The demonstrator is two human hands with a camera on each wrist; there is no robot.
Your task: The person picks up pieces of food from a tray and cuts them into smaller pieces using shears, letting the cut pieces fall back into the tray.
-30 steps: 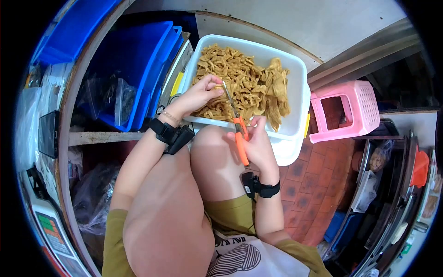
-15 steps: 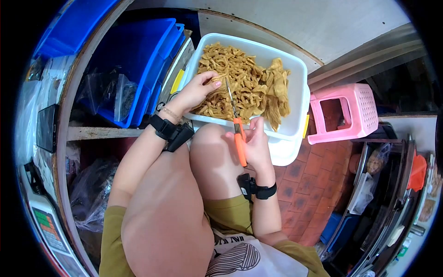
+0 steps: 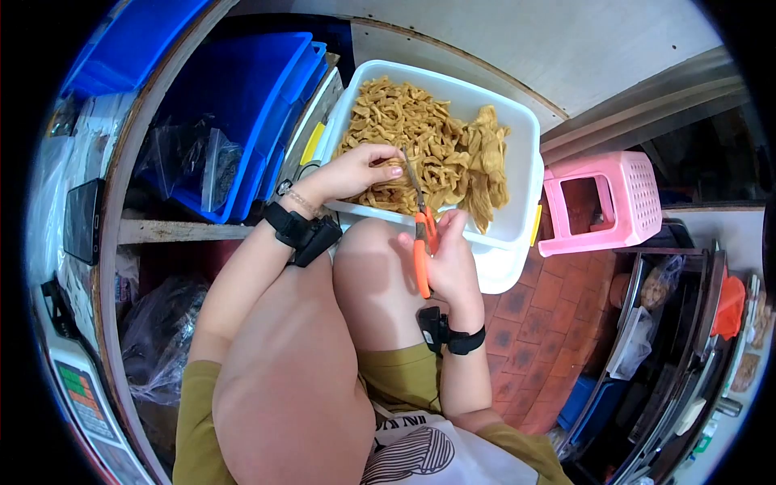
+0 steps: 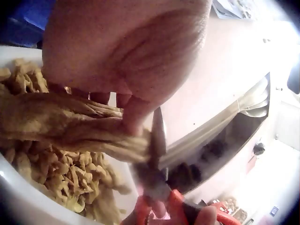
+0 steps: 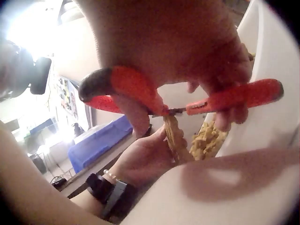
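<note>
My left hand (image 3: 364, 171) pinches a long, wrinkled tan-brown strip (image 4: 56, 117) over the near left part of a white tub (image 3: 525, 121). The strip's end sticks out past the thumb. In my right hand (image 3: 454, 263) are scissors (image 3: 421, 267) with orange-red handles, thumb on one handle and fingers on the other. Their handles stand spread apart in the right wrist view, and the blades (image 4: 159, 136) meet the strip's end close to the left thumb tip. Small cut pieces (image 3: 404, 105) of the same stuff fill the tub's left side; longer uncut strips (image 3: 487, 153) lie at its right.
The tub stands just beyond the person's knees (image 3: 372, 259). A pink stool (image 3: 638, 198) is to its right on the red tiled floor (image 3: 525, 307). Blue bins (image 3: 275, 121) stand at the left on a shelf (image 3: 178, 232), and a pale panel (image 3: 566, 48) rises behind.
The left hand has shifted slightly right and closer to the body with the strip. The scissors' handles came together half a second ago and are spread again now.
</note>
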